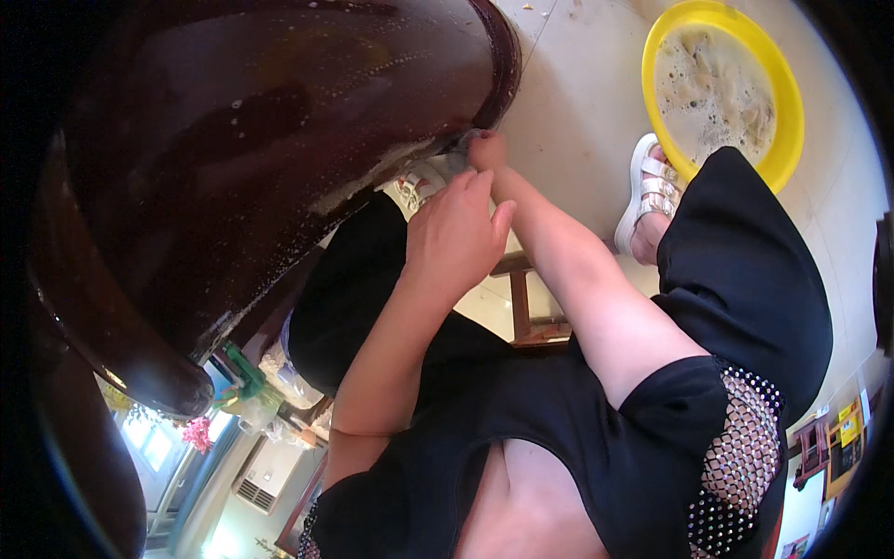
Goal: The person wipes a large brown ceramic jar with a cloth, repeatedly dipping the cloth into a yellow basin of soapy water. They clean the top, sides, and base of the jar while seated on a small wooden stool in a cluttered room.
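Note:
A large, glossy dark-brown piece of furniture [279, 154], wet and spotted with suds, fills the upper left. At its lower right edge is my right hand [487, 150], its fingers closed on what looks like a bit of grey cloth [457, 148], mostly hidden and slightly blurred. My left hand [457, 227] hangs back-up just below, fingers bent near my right wrist and thumb apart. Nothing shows in it, though its palm is hidden. Whitish foam or residue lines the furniture's lower edge.
A yellow plastic basin [789, 133] of cloudy, foamy water with cloth-like material in it stands on the tiled floor [580, 91] at upper right, beside my sandalled foot [656, 189]. A wooden frame [520, 300] shows between my legs. A rounded dark wooden arm [140, 349] juts in at left.

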### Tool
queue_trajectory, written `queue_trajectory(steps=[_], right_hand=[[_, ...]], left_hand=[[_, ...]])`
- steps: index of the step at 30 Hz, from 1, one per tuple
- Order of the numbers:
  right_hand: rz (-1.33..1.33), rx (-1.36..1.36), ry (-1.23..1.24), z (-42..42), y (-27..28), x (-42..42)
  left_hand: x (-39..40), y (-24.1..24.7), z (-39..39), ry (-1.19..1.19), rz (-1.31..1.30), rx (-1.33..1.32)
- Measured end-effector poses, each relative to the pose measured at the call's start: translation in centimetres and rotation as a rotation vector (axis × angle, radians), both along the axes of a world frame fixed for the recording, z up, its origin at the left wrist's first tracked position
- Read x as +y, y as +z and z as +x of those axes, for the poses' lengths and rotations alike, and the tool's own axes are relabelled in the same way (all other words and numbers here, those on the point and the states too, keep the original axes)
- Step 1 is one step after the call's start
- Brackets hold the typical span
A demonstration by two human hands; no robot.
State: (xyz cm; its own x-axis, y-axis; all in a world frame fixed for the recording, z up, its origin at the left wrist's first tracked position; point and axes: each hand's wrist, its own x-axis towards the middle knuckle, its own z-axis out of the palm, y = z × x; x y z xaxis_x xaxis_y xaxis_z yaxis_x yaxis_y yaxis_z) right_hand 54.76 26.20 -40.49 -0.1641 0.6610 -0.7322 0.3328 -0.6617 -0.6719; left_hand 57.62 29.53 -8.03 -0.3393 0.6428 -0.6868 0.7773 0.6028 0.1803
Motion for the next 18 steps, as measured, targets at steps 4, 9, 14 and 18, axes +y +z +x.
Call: queue_trajectory(steps=[4,9,14,18], right_hand=[[0.007,0.002,-0.03,2.1,-1.1,6.1],[0.429,-0.21,0.188,1.8,2.3,16.0],[0.597,-0.209,0.075,1.3,2.3,11.4],[0.399,-0.14,0.084,2.6,2.4,4.3]], left_hand=[[-1.4,0.0,-0.2,0.015,0.05,0.014],[-2.8,-0.7,-0.1,-0.023,0.048,-0.016],[-2.4,-1.0,-0.5,-0.032,0.041,-0.016],[-2.1,-1.5,0.1,-0.044,0.065,-0.013]])
